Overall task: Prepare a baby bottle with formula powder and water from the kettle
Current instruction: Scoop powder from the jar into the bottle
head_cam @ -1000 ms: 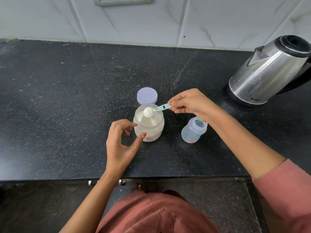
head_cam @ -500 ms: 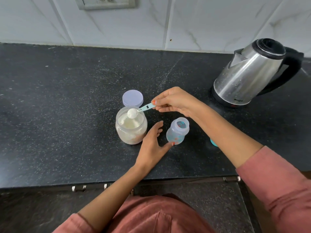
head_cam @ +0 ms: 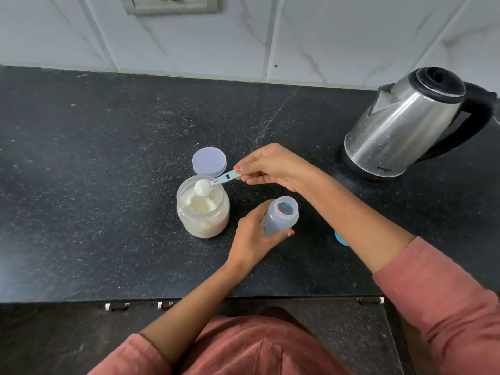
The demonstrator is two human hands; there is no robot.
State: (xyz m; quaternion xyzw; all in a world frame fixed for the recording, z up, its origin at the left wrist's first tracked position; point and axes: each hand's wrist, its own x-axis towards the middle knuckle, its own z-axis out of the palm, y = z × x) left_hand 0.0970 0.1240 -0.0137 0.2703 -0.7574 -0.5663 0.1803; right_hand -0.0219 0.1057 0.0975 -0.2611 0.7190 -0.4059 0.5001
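An open clear jar (head_cam: 203,212) of white formula powder stands mid-counter. My right hand (head_cam: 273,167) pinches the handle of a small teal scoop (head_cam: 216,182) heaped with powder, held just above the jar's mouth. To the jar's right stands a small clear baby bottle (head_cam: 281,214) with an open top and teal markings. My left hand (head_cam: 254,236) grips the bottle's lower body, thumb in front. A steel kettle (head_cam: 405,123) with a black lid and handle sits at the back right.
The jar's pale lilac lid (head_cam: 209,161) lies flat just behind the jar. A teal piece (head_cam: 341,238) shows partly from under my right forearm. The black stone counter (head_cam: 94,171) ends at a front edge near me. A wall socket (head_cam: 167,4) is above.
My left hand left the jar's side, moved right and took hold of the baby bottle. The loaded scoop has stayed above the jar. The camera has shifted, so everything sits more to the left.
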